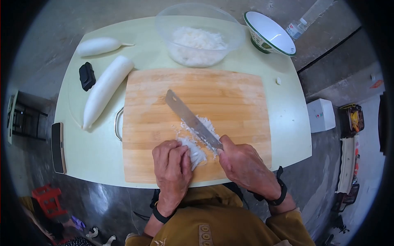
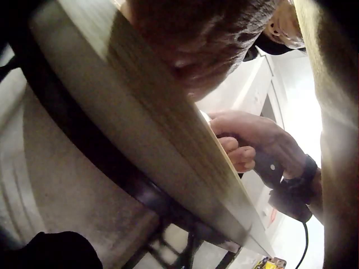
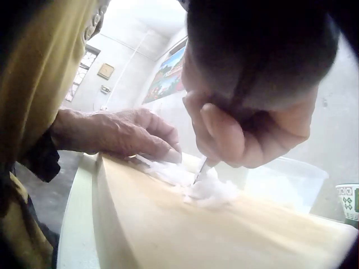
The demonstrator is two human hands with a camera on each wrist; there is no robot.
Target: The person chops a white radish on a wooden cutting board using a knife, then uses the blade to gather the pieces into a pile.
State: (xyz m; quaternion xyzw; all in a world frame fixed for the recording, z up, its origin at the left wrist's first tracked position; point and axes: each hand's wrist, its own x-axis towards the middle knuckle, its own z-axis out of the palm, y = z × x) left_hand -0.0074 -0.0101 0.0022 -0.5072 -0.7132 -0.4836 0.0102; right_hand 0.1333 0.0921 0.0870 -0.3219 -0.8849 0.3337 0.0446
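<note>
On a pale green bench (image 1: 287,123) over grey floor, the right hand (image 1: 242,164) grips a knife (image 1: 191,119); the left hand's (image 1: 172,166) curled fingers (image 1: 180,151) press shredded radish (image 1: 197,153) onto the wooden board (image 1: 238,102).

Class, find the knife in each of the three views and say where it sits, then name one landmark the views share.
Head view: the knife lies diagonally across the middle of the cutting board, gripped by the right hand.
Left wrist view: blade hidden; only the right hand curled around a dark handle shows, centre right.
Right wrist view: a sliver of blade shows at centre, below the right hand.
Shared landmark: the cutting board.
</note>
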